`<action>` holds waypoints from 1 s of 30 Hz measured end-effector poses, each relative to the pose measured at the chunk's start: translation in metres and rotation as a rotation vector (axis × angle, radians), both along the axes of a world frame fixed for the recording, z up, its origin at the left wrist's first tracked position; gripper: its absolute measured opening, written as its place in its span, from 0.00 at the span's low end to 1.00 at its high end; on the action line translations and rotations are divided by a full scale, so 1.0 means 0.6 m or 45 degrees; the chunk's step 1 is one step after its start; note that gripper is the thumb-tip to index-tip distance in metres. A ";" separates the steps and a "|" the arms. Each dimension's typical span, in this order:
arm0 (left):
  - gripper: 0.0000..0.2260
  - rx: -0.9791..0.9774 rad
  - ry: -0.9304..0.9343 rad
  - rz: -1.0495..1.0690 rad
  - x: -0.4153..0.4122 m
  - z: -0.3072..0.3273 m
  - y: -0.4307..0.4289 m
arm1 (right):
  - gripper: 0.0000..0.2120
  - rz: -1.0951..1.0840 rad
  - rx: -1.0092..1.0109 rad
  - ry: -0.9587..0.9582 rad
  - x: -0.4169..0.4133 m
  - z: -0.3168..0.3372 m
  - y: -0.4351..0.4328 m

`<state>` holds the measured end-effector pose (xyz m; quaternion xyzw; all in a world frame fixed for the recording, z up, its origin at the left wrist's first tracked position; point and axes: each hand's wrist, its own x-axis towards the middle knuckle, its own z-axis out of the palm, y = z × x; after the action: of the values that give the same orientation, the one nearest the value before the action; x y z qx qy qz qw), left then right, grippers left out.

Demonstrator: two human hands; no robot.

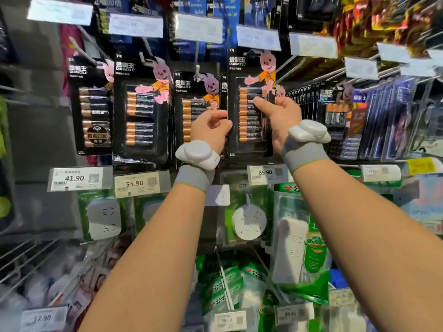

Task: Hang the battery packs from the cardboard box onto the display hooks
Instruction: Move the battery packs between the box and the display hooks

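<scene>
Black carded battery blister pack (250,109) upright, hole toward 12 o'clock hook | left hand (211,127), right hand (279,118) pinch its edges, steadying

Battery packs (141,111) are hung in rows on the hooks (197,72) of a display rack, above price tags (79,178).

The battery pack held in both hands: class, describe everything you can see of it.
The tall black card-backed battery pack has a clear plastic blister over a column of copper-and-black cells, with a pink rabbit in an orange shirt printed at top. It is upright, raised before the display. The left hand pinches its left edge; the right hand grips its right side, thumb on the blister.
</scene>
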<state>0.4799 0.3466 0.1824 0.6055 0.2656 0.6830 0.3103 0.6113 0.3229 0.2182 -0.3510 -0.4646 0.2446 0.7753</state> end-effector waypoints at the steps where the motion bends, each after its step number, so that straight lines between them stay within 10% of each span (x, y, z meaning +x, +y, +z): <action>1: 0.10 -0.002 -0.009 -0.012 0.001 0.002 0.003 | 0.16 0.001 0.000 0.003 0.001 0.002 0.002; 13: 0.10 0.091 0.108 0.141 0.013 0.003 0.026 | 0.12 -0.026 -0.045 0.005 0.009 -0.004 0.030; 23: 0.21 0.010 0.592 0.383 0.042 0.004 0.009 | 0.39 -0.117 -0.139 -0.091 0.017 -0.005 0.087; 30: 0.29 -0.184 0.888 0.420 0.074 0.006 0.004 | 0.35 -0.109 -0.201 -0.055 0.001 -0.005 0.103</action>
<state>0.5246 0.3489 0.1863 0.7271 0.4963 0.4563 0.1295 0.6119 0.3848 0.2154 -0.4359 -0.4450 0.2396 0.7447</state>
